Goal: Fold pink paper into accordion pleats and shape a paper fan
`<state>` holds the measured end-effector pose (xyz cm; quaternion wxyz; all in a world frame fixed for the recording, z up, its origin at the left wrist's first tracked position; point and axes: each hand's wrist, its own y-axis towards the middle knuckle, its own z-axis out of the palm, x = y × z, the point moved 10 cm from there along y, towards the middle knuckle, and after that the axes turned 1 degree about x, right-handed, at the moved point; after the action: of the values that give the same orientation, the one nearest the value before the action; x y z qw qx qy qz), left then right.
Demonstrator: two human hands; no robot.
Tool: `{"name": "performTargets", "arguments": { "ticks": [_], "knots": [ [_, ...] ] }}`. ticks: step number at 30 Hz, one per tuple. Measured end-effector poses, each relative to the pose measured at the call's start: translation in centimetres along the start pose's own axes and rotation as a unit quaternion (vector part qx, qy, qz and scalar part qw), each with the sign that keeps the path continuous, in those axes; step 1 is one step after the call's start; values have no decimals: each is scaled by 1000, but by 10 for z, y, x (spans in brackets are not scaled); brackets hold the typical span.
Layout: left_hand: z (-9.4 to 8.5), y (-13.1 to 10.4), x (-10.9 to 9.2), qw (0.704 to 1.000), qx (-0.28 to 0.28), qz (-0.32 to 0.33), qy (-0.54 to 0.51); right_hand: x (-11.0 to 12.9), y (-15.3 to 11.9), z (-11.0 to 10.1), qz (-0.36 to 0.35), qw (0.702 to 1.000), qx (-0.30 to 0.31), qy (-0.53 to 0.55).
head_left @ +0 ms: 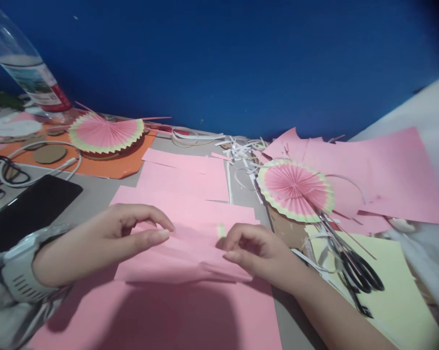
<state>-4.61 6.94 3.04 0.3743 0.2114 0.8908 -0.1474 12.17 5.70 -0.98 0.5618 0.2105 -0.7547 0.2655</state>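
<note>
Left hand [113,238]: curving over the near pink sheet's left part; cannot tell whether gripping.
Right hand [261,248]: curling at its right end, grip unclear.
Near pink sheet [157,268]: lying between both, long axis running left to right.

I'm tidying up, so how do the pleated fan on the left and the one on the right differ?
The left fan is open along its far edge; the right fan makes a full circle. The left fan lies over the orange sheet, while scissors overlap the right fan. Both have pink pleats and a yellow-green rim.
</note>
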Motion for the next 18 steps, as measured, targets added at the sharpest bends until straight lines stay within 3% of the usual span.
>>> {"name": "performTargets", "arguments": {
  "ticks": [1, 3, 5, 7, 9, 11, 15, 18],
  "knots": [
    [0, -1, 0, 1000, 1, 1, -2, -1, 0, 5, 7, 999, 21, 32],
    [-9, -7, 0, 998, -57, 13, 8, 2, 0, 10, -4, 999, 40, 28],
    [-21, -15, -4, 989, -137, 44, 24, 12, 1, 8, -55, 996, 13, -64],
    [-25, -23, -9, 980, -179, 76, 38, 29, -1, 5, -140, 971, -42, -187],
    [-23, -24, -12, 978, -176, 102, 52, 45, -9, 7, -223, 928, -85, -288],
    [-16, -22, -17, 977, -149, 137, 69, 52, -14, 9, -262, 897, -108, -340],
    [-9, -21, -29, 957, -138, 227, 116, 49, -14, 0, -234, 890, -142, -364],
    [-8, -21, -23, 953, -150, 219, 148, 49, -15, -6, -227, 889, -167, -361]
  ]
}}
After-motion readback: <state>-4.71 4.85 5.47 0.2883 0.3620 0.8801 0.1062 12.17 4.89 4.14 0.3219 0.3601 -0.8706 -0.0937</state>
